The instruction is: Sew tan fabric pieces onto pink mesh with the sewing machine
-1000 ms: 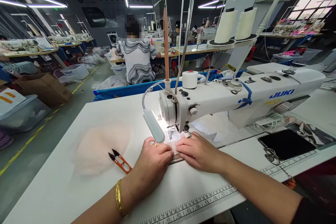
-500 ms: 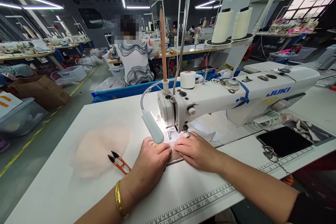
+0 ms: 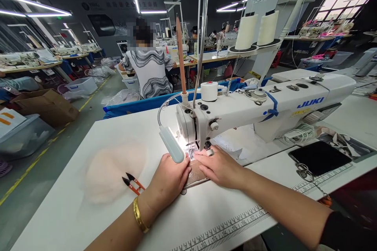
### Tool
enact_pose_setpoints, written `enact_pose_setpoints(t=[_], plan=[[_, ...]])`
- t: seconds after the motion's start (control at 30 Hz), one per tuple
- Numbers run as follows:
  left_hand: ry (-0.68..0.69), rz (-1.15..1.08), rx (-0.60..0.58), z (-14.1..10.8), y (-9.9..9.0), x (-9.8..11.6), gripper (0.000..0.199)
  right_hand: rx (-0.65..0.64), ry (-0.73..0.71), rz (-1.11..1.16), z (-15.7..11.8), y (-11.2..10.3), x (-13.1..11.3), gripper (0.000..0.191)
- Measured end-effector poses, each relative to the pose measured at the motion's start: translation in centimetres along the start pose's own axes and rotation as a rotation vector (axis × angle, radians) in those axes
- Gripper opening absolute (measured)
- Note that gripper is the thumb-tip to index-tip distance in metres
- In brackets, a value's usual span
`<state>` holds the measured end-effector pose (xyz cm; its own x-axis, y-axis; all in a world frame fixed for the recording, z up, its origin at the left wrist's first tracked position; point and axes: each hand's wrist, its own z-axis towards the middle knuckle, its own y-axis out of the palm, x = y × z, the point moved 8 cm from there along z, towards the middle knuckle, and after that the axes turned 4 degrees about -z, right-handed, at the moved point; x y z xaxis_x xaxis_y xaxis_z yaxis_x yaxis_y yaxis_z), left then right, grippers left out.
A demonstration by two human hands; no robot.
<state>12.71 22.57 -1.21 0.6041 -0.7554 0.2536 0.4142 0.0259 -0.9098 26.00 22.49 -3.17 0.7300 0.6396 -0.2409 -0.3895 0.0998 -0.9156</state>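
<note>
Left hand (image 3: 172,174), right hand (image 3: 222,168) at sewing machine (image 3: 235,106) | grips: I can't tell | either straying farther could get pricked

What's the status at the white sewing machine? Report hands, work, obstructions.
Left hand and right hand at needle end of white sewing machine. Any fabric between them: can't make out. Pale-grey oblong lamp partly hides left hand.

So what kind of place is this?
Probably a sewing workshop or factory: there's a long white sewing machine up close, two tall cream thread cones, and more white sewing machines farther back.
</note>
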Motion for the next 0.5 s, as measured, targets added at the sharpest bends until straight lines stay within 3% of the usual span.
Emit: enact_pose_setpoints(t=[0.3, 0.5], plan=[[-0.173, 0.056, -0.077, -0.1, 0.1, -2.2, 0.023, 0.054, -0.016, -0.024, -0.3, 0.1, 0.1, 0.035], [-0.131, 0.137, -0.114, -1.2, -1.1, 0.0, 0.017, 0.171, -0.185, 0.059, -0.8, -0.8, -2.2, 0.029]])
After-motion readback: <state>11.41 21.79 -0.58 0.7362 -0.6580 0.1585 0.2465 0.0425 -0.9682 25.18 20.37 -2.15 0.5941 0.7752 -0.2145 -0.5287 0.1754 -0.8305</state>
